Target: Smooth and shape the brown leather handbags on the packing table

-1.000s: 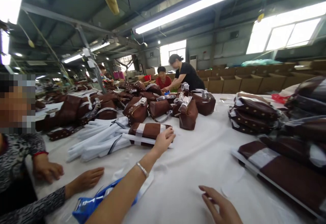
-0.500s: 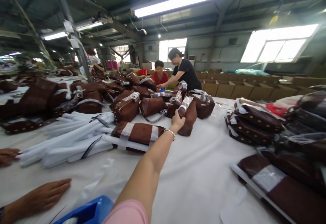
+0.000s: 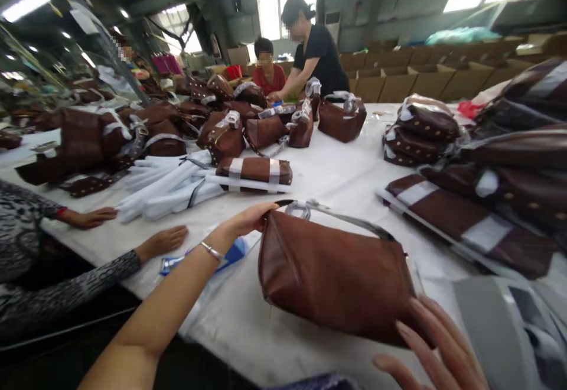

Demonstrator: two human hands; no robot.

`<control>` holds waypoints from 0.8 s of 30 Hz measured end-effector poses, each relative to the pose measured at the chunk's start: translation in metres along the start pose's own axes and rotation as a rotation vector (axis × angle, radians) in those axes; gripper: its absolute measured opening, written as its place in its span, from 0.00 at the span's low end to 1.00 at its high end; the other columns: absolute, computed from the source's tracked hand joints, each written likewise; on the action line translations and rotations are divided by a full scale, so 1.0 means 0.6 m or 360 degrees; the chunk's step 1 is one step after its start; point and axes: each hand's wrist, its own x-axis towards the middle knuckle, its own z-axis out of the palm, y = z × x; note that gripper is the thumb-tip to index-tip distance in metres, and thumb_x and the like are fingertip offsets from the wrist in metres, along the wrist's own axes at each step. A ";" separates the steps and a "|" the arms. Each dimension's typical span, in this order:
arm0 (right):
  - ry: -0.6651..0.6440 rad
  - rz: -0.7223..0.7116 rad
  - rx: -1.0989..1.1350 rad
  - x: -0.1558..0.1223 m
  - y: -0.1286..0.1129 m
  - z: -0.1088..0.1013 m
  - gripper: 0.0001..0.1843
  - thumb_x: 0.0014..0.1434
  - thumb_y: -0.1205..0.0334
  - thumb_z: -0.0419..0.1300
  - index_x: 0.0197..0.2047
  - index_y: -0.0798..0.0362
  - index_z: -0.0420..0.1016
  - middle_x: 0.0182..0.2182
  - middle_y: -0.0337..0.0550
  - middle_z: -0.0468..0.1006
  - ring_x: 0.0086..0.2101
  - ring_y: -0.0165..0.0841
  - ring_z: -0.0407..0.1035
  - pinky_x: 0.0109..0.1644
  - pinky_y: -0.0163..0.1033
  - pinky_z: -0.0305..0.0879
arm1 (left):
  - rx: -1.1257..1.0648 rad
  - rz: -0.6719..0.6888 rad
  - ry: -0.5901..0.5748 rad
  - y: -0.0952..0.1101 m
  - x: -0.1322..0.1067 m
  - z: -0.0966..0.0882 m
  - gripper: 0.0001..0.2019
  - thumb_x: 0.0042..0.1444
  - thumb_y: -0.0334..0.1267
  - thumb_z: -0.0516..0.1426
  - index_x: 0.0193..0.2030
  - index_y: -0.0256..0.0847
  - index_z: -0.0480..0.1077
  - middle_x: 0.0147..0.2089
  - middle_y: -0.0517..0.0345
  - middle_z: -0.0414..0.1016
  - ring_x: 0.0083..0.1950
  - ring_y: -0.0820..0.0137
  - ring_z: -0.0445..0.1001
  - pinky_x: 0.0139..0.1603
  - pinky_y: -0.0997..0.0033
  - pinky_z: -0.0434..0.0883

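The bag (image 3: 336, 278) is brown and lies slantwise at the near side of the white table (image 3: 336, 171), its strap (image 3: 354, 218) running along the top edge; whether its lower edge touches the cloth cannot be told. The left hand (image 3: 250, 220), a bracelet (image 3: 212, 252) at its wrist, is closed on the bag's upper corner at ten o'clock, beside the near end of the strap. The right hand (image 3: 436, 343) is at the bag's four o'clock end, fingers spread and not closed round anything; it is blurred, and contact there cannot be made out. Reckoned from the bag, a taped bag (image 3: 254, 171) rests at eleven o'clock, next to white rolls (image 3: 163, 189) at ten, with a heap of brown bags (image 3: 224, 139) beyond them. At nine o'clock a blue packet (image 3: 233, 253) shows partly behind the left forearm, and farther out a co-worker's hands (image 3: 163, 243) rest on the table. A stack of studded bags (image 3: 420, 133) stands at one o'clock, a flat taped piece (image 3: 456, 215) lies at two, and a grey object (image 3: 487, 313) sits just past three. Two people (image 3: 321, 59) work at twelve o'clock across the table, and cartons (image 3: 427, 83) line up behind at one.
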 end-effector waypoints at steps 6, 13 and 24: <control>-0.0714 -0.0296 0.0025 -0.010 -0.049 0.015 0.38 0.69 0.46 0.53 0.75 0.50 0.47 0.71 0.51 0.54 0.66 0.49 0.55 0.64 0.58 0.64 | 0.0356 0.0379 0.0300 -0.100 -0.212 0.067 0.26 0.58 0.48 0.61 0.62 0.46 0.68 0.69 0.51 0.66 0.70 0.59 0.63 0.69 0.57 0.62; -0.0721 -0.0273 -0.0124 -0.016 -0.079 0.015 0.44 0.65 0.49 0.60 0.75 0.52 0.43 0.72 0.51 0.48 0.69 0.50 0.45 0.70 0.60 0.53 | 0.1659 0.1446 -0.0169 -0.138 -0.313 0.129 0.45 0.49 0.44 0.70 0.71 0.50 0.54 0.75 0.48 0.54 0.76 0.55 0.51 0.73 0.46 0.55; -0.0406 -0.0258 -0.0381 -0.077 -0.080 0.075 0.37 0.69 0.72 0.52 0.75 0.41 0.45 0.69 0.43 0.57 0.66 0.44 0.56 0.65 0.51 0.66 | 0.1697 0.2055 0.0566 -0.289 -0.256 0.166 0.25 0.66 0.28 0.53 0.68 0.49 0.62 0.67 0.58 0.69 0.69 0.60 0.64 0.64 0.56 0.73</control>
